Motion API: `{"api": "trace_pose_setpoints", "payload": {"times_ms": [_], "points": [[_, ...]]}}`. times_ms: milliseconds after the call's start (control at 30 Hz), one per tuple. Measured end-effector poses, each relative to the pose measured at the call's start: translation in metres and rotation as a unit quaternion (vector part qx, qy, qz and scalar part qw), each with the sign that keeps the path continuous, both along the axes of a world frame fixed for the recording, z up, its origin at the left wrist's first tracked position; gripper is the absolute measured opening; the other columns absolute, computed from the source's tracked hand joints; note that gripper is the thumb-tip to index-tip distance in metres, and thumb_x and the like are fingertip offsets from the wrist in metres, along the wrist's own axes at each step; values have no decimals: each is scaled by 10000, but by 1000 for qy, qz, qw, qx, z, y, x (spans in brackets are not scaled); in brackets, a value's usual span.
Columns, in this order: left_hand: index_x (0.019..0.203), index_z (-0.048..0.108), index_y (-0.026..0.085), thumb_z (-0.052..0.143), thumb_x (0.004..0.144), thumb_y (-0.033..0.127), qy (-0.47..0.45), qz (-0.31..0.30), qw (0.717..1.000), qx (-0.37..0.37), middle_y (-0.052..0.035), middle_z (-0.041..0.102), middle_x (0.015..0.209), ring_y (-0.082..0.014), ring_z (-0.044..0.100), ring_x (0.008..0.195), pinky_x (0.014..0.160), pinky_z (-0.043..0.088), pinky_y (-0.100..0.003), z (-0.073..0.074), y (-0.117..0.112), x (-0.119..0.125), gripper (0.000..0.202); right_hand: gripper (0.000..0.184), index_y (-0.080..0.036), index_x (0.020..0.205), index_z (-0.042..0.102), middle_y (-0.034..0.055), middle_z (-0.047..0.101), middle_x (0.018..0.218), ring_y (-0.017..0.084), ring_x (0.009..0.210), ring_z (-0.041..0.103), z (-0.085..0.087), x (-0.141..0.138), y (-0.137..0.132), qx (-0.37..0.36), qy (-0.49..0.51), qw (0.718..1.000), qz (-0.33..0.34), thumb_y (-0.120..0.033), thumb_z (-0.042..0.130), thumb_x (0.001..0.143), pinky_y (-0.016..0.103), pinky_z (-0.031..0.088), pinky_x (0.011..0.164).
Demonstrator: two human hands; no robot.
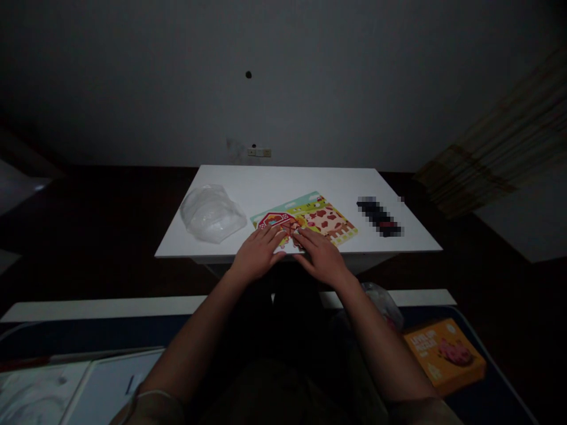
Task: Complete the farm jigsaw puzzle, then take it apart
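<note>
A colourful farm-picture puzzle board [328,221] lies tilted at the near edge of the white table, with a red barn and cow-patterned area on it. My left hand [258,251] rests over its near left part, fingers stretched out and flat. Beside it, my right hand [322,254] lies with fingers extended over the board's near edge. Both sets of fingertips almost meet near the brown and red barn picture. My hands cover part of the near side, so I cannot tell whether loose pieces are under the fingers.
A crumpled clear plastic bag [212,213] sits on the left of the white table [283,177]. A dark, pixelated object [380,218] lies on the right. Beside me on the seat are an orange puzzle box [443,357], another clear bag [383,301] and a pale open box [110,383].
</note>
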State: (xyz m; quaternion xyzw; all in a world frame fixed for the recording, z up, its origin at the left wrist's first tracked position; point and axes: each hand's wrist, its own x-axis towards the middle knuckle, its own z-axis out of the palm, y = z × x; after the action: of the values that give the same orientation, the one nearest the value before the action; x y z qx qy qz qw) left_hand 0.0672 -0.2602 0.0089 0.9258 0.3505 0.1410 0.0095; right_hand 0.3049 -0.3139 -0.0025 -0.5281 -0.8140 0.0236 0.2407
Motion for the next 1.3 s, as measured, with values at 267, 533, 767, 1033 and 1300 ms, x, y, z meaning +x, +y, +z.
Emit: {"api": "trace_pose_setpoints", "payload": {"times_ms": [267, 533, 767, 1033, 1300], "points": [[1472, 510, 332, 457, 1059, 371, 5, 14, 1000, -7, -35, 572, 1483, -261, 555, 1303, 1053, 457, -431, 1, -8, -3, 418, 382, -291, 1390, 602, 65, 633, 1410, 270, 1317, 580, -15, 19, 4, 7, 25, 999, 37, -271, 489, 1025, 507, 476, 1111], [1403, 603, 298, 429, 1061, 386, -107, 60, 981, -148, -33, 668, 1367, -249, 631, 1217, 1029, 498, -376, 19, 12, -3, 394, 329, -308, 1311, 645, 88, 704, 1284, 294, 1172, 671, -3, 20, 13, -11, 43, 999, 23, -264, 520, 1010, 503, 564, 972], [1446, 554, 234, 435, 1056, 296, -132, 20, 983, -127, -54, 546, 1514, -214, 481, 1415, 1192, 378, -398, 8, 14, 17, 412, 401, -272, 1412, 574, 115, 616, 1415, 297, 1313, 577, -12, 13, 1, 17, 31, 999, 39, -250, 489, 1022, 546, 494, 1092], [1541, 426, 200, 471, 1049, 353, -58, -31, 996, -62, -94, 407, 1614, -249, 369, 1496, 1262, 265, -449, -1, -2, 19, 517, 477, -329, 1445, 542, 74, 573, 1474, 307, 1365, 536, -24, 17, -4, 0, 41, 998, 40, -174, 512, 995, 584, 460, 1139], [1560, 397, 236, 579, 1000, 378, -37, -32, 996, -72, -93, 423, 1604, -278, 389, 1482, 1248, 294, -458, -1, 2, 18, 605, 440, -293, 1406, 583, 94, 611, 1429, 287, 1322, 578, -30, 35, 6, 5, 63, 996, 57, -195, 495, 987, 542, 508, 1099]]}}
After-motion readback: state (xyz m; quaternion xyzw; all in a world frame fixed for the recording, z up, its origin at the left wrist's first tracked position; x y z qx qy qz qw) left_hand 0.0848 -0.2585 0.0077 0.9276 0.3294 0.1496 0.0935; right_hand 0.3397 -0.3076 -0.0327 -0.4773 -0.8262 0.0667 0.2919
